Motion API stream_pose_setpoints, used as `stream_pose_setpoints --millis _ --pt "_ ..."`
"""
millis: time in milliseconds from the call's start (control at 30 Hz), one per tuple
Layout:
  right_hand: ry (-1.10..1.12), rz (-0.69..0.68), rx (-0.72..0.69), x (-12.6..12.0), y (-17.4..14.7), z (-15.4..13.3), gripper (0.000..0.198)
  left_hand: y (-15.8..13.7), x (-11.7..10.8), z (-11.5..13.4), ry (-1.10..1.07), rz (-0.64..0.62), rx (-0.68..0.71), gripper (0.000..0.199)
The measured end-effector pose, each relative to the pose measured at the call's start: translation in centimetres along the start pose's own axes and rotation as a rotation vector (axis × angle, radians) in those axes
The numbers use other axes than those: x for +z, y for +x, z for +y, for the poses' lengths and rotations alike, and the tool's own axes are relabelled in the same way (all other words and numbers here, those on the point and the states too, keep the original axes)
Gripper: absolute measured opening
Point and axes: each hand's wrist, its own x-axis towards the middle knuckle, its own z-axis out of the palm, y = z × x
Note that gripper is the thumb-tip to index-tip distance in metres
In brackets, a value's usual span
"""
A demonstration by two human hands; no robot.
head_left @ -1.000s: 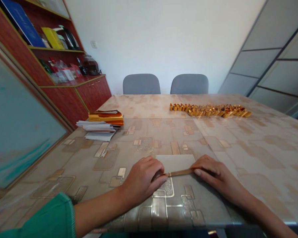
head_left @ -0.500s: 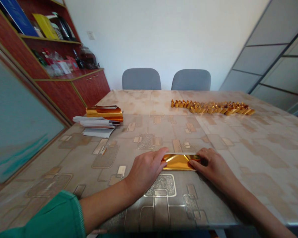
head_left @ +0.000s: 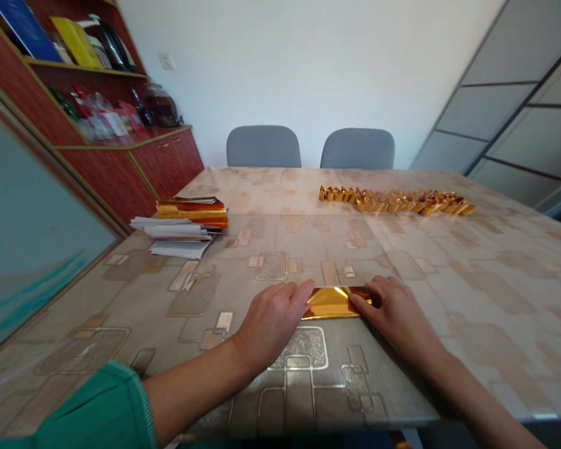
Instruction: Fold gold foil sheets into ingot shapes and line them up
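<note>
A folded strip of shiny gold foil paper (head_left: 331, 303) lies flat on the table in front of me, stretched between both hands. My left hand (head_left: 277, 318) grips its left end, thumb along the top edge, with the other fingers partly hidden. At the opposite end, my right hand (head_left: 395, 312) pinches the strip, its thumb pressed on the gold face and its fingers curled behind the upper edge. Both ends of the paper are covered by my fingers.
A stack of gold and white paper sheets (head_left: 191, 215) sits at the table's left. Toward the back right lie rows of small folded gold paper pieces (head_left: 402, 201). Two grey chairs (head_left: 263, 147) stand behind the patterned table (head_left: 243, 187), and a red cabinet (head_left: 168, 162) is at the left.
Both hands keep their hold on the gold strip, which stays nearly in place. The whole view has shifted slightly, with everything sitting a little further left and up.
</note>
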Motion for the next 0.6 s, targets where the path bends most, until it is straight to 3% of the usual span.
stream_pose_setpoints --millis 600 --pt "-0.076 -0.041 0.006 0.22 0.45 0.07 0.021 0.60 -0.27 0.21 0.053 -0.123 -0.044 0.014"
